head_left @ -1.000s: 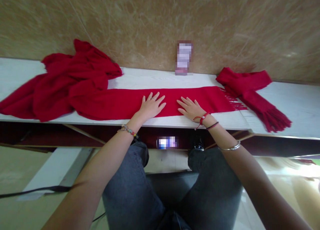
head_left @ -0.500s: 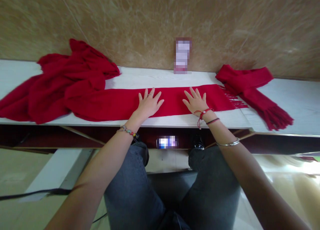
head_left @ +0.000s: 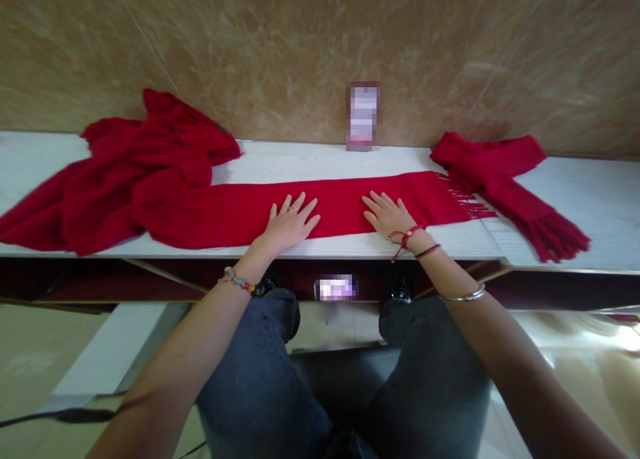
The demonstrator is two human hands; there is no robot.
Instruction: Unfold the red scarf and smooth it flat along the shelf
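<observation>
A red scarf (head_left: 340, 207) lies flat across the white table, its fringed end toward the right and its left part running into a loose, crumpled heap of red cloth (head_left: 145, 159). My left hand (head_left: 293, 224) rests palm down on the flat stretch, fingers spread. To its right, my right hand (head_left: 387, 214) also lies on the scarf with fingers apart. Neither hand grips the cloth. A second red piece with fringe (head_left: 500, 169), folded over itself, lies at the right, close to the scarf's fringed end.
Behind the white table (head_left: 280, 158) stands a brown marbled wall (head_left: 280, 59). A pixelated upright item (head_left: 363, 116) is at the table's back edge. Another pixelated item (head_left: 336, 288) shows below the front edge, between my knees. A dark cable (head_left: 75, 415) is at the lower left.
My left hand has moved a little to the left and nearer to me on the scarf. My right hand has also slid slightly nearer. The view has shifted slightly.
</observation>
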